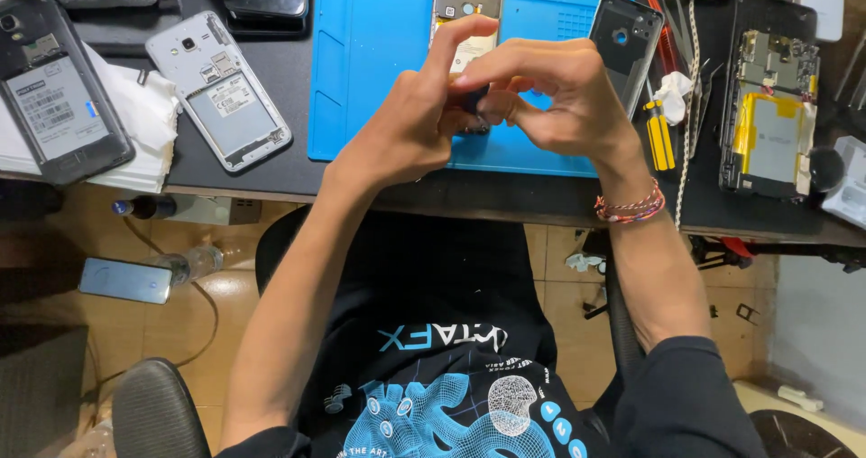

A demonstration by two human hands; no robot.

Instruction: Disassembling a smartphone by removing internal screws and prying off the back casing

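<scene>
Here — opened phone (466, 7) lengthwise away, both hands pinching near end.

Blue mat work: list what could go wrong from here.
1. Both hands, left and right, pinch a small dark part in the air above the opened phone; if it slips, it might drop onto the exposed board or off the blue mat.
2. The yellow-handled screwdriver lies beside the right wrist; a nudge could roll it toward the bench edge.
</scene>
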